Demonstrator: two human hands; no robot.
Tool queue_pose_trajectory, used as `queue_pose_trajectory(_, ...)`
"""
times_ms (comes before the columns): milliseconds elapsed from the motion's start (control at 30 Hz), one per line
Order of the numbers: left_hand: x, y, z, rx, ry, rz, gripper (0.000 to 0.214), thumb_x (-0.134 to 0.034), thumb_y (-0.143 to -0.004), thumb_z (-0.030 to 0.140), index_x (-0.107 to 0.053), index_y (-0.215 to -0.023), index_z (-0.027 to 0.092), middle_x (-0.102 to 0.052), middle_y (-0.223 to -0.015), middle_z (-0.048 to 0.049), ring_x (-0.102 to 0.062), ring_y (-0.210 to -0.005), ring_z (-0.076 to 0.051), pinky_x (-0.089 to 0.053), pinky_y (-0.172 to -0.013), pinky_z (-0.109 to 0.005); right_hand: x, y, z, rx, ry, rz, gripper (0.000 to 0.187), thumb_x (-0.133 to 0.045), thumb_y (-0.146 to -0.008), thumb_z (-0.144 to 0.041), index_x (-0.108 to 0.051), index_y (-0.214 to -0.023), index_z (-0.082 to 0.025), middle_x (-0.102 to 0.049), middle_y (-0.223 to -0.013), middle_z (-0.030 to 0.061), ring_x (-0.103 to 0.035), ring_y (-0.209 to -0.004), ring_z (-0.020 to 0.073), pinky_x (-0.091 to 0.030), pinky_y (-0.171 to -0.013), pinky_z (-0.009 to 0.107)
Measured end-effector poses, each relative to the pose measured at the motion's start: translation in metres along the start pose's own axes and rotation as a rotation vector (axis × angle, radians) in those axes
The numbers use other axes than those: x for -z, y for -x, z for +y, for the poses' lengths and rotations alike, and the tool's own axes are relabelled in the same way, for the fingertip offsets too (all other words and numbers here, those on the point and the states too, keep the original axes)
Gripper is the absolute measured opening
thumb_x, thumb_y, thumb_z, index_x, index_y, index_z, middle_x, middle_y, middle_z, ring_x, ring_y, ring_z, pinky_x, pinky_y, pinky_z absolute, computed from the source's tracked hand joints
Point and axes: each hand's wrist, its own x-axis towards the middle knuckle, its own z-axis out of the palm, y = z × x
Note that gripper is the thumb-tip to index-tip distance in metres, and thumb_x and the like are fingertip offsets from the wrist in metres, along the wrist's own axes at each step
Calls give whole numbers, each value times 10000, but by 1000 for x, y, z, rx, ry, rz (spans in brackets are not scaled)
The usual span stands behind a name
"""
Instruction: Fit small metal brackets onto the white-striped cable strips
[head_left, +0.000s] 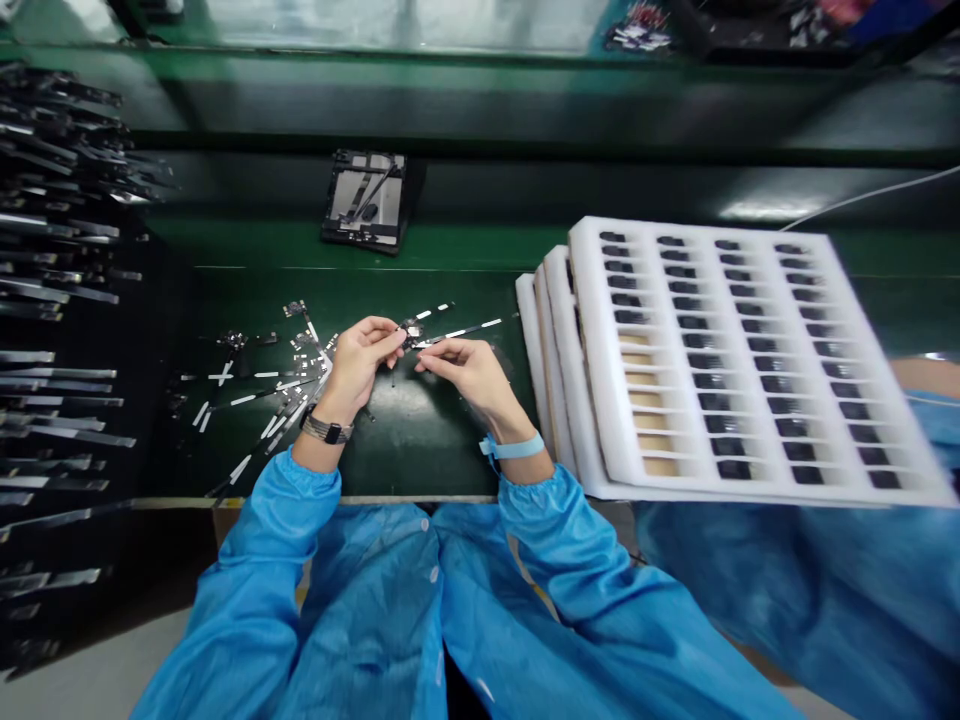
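Between the fingertips of my left hand [361, 362] is a small dark electronic part with flex-cable strips [412, 330]; two thin strips with white sections stick out from it to the right. My right hand [469, 372] is just to the right of the part, thumb and forefinger pinched together beside its lower strip. Whether they grip the strip is too small to make out. Left of and partly behind my left hand, a loose pile of similar flex-cable parts [289, 385] lies spread on the green bench [420, 450].
Stacked white foam trays [626, 420] with slotted rows of small black parts stand at the right. A black rack [142, 330] of flex cables lines the left. A dark square tray [367, 200] sits behind. At the far right a co-worker's blue sleeve [937, 425] shows.
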Motion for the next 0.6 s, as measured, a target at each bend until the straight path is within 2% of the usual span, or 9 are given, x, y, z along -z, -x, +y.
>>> queue_pose_trajectory(167, 0, 0, -1, 9, -15, 0, 354, -987, -658, 270, -701, -839, 166, -685, -719, 12, -622, -588, -87, -440, -524, -199, 0, 0, 1, -21, -22, 14, 394, -935, -774, -561, -811, -890, -206, -840, -876, 75, -793, -874, 258, -610, -888, 398)
queue_pose_trajectory(400, -2, 0, -7, 20, -90, 7, 358, -979, -658, 302, -708, -843, 160, -711, -719, -5, -660, -610, -109, -441, -513, -202, -3, 2, -1, 6, -7, 21, 423, -907, -807, -591, -789, -915, -200, -842, -900, 85, -799, -903, 261, -614, -908, 399)
queue_pose_trajectory(600, -2, 2, -8, -29, -186, -25, 377, -972, -698, 362, -694, -864, 168, -743, -717, -28, -673, -605, -131, -479, -519, -221, -3, 2, -1, 1, -15, 29, 393, -906, -809, -557, -786, -920, -200, -843, -904, 85, -801, -897, 255, -618, -910, 396)
